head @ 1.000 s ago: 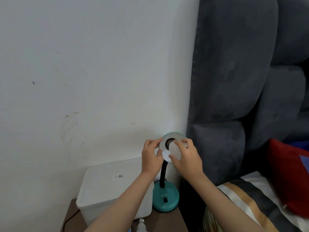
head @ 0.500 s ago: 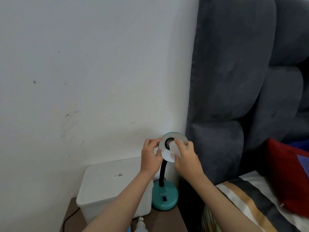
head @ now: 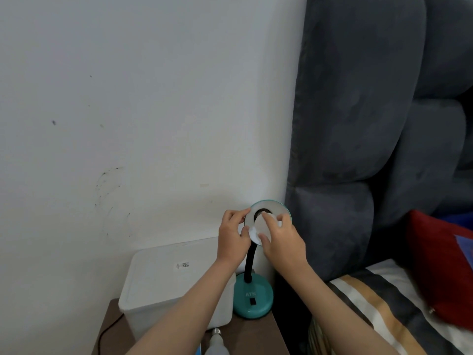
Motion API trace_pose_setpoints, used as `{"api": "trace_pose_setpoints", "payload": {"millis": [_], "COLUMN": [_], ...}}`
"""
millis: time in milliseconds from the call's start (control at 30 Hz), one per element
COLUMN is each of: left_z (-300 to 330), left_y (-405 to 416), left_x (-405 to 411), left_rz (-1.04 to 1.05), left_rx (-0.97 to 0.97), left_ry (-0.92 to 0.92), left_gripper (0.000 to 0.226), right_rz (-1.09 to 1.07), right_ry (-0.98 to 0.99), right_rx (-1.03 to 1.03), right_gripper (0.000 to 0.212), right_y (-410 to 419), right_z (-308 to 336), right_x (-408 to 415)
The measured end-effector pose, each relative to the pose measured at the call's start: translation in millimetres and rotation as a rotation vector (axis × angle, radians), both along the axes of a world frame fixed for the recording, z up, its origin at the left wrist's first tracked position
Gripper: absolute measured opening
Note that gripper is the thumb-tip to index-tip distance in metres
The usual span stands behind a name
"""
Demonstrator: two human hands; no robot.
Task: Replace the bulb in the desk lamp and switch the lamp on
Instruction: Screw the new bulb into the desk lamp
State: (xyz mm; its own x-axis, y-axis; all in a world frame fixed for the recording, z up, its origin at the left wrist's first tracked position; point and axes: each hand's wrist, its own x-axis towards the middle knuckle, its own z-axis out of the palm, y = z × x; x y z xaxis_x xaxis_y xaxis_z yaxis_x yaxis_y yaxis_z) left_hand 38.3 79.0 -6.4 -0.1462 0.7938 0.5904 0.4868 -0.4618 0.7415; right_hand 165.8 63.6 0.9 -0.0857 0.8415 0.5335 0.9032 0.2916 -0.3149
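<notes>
So from where I'm standing, this is somewhere in the middle of the bulb swap. The teal desk lamp [head: 252, 295] sits on the small bedside table [head: 256, 336], right of a white plastic box [head: 163, 278] and just left of the grey padded headboard [head: 358, 149]. Its shade [head: 277, 208] is tipped to face the person.

The left hand [head: 231, 237] is pinched on the left rim of the shade, steadying it. The right hand [head: 282, 242] has its fingers wrapped around a white bulb [head: 261, 226] whose narrow end sits at the dark socket in the middle of the shade. Can't tell whether the thread is engaged at all, the fingers cover too much.

There's another bulb [head: 216, 342] lying on the near edge of the table with its screw base pointing away. My guess is that's the old one and the one in hand is being screwed in, but honestly it could be the reverse.

Either way the lamp's dark. Still left: get a bulb seated fully, then hit the black switch [head: 253, 301] on the base.
</notes>
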Motion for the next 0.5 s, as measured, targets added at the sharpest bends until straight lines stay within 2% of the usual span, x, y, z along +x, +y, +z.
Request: {"api": "trace_pose_setpoints", "payload": {"millis": [167, 333, 500], "left_z": [0.0, -0.4, -0.8], "left_y": [-0.2, 0.0, 0.8], "left_x": [-0.5, -1.2, -2.7], "left_rz": [-0.008, -0.012, -0.014], "left_rx": [-0.002, 0.003, -0.001], "left_ry": [0.0, 0.003, -0.004], "left_gripper": [0.046, 0.046, 0.045], "right_rz": [-0.002, 0.045, 0.073], "right_ry": [0.071, -0.007, 0.046], "right_rx": [-0.006, 0.081, 0.06], "right_gripper": [0.054, 0.052, 0.05], "right_y": [1.2, 2.4, 5.8], "right_z": [1.8, -6.8, -4.8], "right_x": [-0.7, 1.2, 8.2]}}
